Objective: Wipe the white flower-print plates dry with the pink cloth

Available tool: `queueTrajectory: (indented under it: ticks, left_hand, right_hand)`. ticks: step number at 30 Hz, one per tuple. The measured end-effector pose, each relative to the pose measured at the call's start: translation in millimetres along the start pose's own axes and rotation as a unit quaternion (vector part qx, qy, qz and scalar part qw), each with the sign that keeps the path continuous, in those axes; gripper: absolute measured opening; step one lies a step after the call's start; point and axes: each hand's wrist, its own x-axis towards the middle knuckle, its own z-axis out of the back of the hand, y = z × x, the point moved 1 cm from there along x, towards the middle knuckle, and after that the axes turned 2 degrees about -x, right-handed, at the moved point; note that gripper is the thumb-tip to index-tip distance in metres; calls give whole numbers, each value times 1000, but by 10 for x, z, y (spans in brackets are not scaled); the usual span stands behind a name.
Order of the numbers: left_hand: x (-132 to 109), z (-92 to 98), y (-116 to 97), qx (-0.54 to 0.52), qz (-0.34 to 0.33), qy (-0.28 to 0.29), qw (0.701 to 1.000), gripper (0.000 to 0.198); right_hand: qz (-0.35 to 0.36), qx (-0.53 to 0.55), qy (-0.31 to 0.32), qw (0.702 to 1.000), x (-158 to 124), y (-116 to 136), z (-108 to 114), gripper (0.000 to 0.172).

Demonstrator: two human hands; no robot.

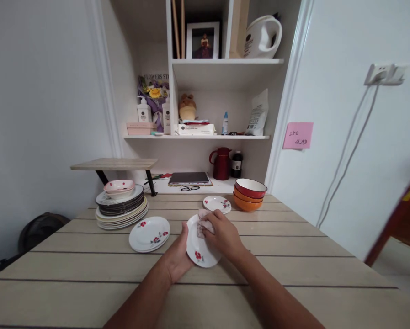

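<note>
The plate [195,240] is round, white and glossy, with a red flower and dark leaves on its rim between six and seven o'clock. It is held above the table [287,269], its face turned up toward the person; being round, it has no long axis, though its outline stretches from eleven to five. The left hand [178,257] grips its edge around eight, thumb up. The right hand [225,232] clutches a pale cloth [206,225] against its upper part. Other flowered plates [146,232] lie at nine o'clock from it, bowls [248,201] between one and two.
</note>
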Motion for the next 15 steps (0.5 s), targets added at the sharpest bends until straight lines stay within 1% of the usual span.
queueTrajectory:
  ticks: [3, 5, 9, 12, 15]
  left_hand:
    - [-13, -46, 32, 13, 6, 11, 1000, 64]
    - [-15, -59, 35, 11, 1, 16, 1000, 65]
    - [-6, -35, 16, 5, -20, 11, 1000, 68]
    - [7, 3, -15, 0, -39, 7, 999, 66]
    - [9, 22, -53, -8, -50, 12, 999, 64]
  right_hand:
    - [40, 35, -4, 999, -17, 57, -38, 22]
    - [79, 62, -1, 995, -28, 99, -77, 24]
    - [146, 79, 45, 985, -46, 150, -129, 27]
    - [152, 85, 81, 981, -60, 150, -120, 30]
    - [122, 74, 107, 984, -67, 125, -83, 32]
